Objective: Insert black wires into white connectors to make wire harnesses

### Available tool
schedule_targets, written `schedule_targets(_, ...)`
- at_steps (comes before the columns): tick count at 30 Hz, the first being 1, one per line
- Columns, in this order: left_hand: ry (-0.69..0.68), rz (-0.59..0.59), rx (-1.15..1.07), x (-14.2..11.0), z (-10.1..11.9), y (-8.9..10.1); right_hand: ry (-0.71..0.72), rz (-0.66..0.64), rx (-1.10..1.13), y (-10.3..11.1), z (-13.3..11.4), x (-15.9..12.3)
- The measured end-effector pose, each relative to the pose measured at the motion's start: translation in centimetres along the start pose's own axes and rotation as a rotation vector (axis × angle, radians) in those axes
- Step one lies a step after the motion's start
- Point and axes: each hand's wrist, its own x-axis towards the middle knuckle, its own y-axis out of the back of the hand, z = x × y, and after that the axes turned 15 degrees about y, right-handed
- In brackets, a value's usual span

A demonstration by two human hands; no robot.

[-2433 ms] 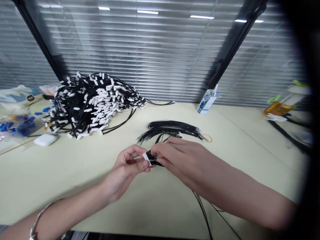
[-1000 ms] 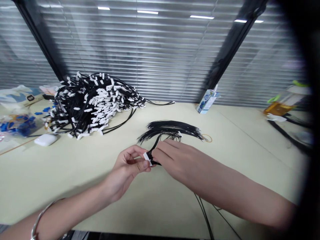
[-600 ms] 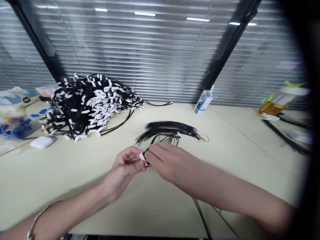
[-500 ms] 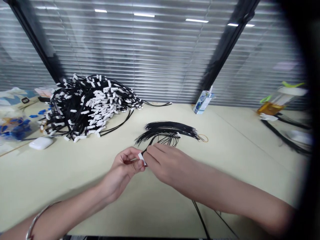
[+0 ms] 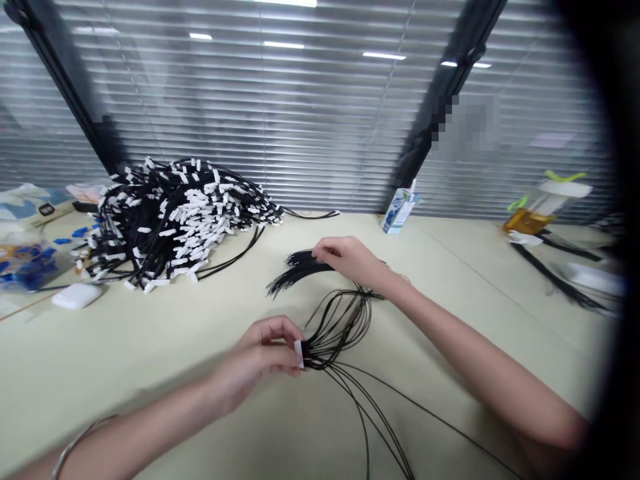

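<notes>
My left hand [image 5: 270,353] pinches a small white connector [image 5: 299,354] between thumb and fingers. Many thin black wires [image 5: 345,333] fan out of the connector's right side, some looping up to the back, others trailing toward the table's front edge. Over the flat bundle of cut black wires [image 5: 295,275] is my right hand [image 5: 350,259], its thumb and fingertips pressed together at the bundle's upper part. Whatever may be between those fingertips is too small to make out. The hand covers the bundle's right portion.
A large heap of black cables with white connectors [image 5: 200,213] lies at back left, near a white rounded case [image 5: 77,295] and blue pieces [image 5: 30,267]. A drink carton [image 5: 400,210] stands before the blinds. A jug of amber liquid [image 5: 533,213] and more cables are at right.
My right hand has left the connector and moved up and back to the wire bundle. My left hand still holds the connector, now slightly lower and further right, with its wires in plain view.
</notes>
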Motion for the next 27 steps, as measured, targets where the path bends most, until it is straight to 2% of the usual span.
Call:
schedule_targets(2,0.014,0.012,0.005,0.0,-0.1,0.0,0.015,0.029,-0.011,-2.2,2.0,-0.2)
schedule_targets(5,0.032,0.026,-0.002,0.0,-0.1,0.0,0.089,-0.003,-0.009,-5.2,3.6,-0.5)
schedule_targets(9,0.049,0.039,-0.012,0.1,-0.1,0.0,0.159,-0.054,-0.016,-6.9,4.1,-0.8)
schedule_targets(19,0.053,0.05,-0.02,0.2,-0.1,0.1,0.146,-0.064,-0.074,-6.8,3.6,-0.8)
schedule_targets(27,0.045,0.05,-0.025,0.2,-0.1,0.1,0.108,0.0,-0.021,-4.9,2.3,-0.4)
